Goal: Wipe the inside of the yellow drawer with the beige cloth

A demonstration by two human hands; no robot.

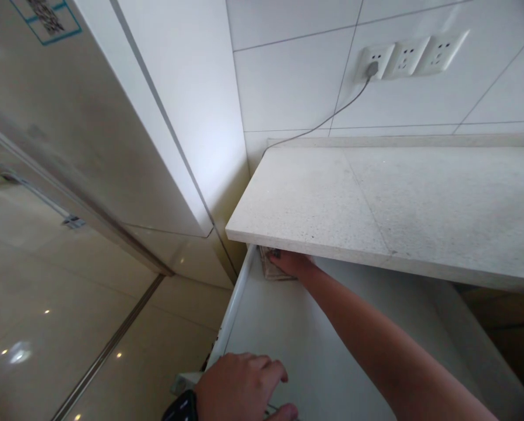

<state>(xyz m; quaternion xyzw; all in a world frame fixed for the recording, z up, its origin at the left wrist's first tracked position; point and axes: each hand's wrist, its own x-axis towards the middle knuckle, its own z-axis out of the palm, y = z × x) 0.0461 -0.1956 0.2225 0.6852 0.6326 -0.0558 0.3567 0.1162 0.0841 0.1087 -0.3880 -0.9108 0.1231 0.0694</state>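
Note:
My right hand (pixel 290 263) reaches far into a pulled-out white drawer (pixel 297 327), partly under the countertop's front edge. It is closed on a flat brownish cloth (pixel 273 271), which looks folded and lies in the back left corner against the drawer's side. The countertop hides part of that hand and of the cloth. At the front left corner of the drawer, my left hand (pixel 242 383) is held low over the side edge, thumb and index finger apart with nothing between them. A dark watch is on its wrist.
Above the drawer juts a pale stone countertop (pixel 310 204). A tall white cabinet or appliance (pixel 126 111) stands at the left. Wall sockets (pixel 404 57) hold one plug, whose thin cable runs down behind the counter's left end. Glossy floor tiles (pixel 157 327) lie below.

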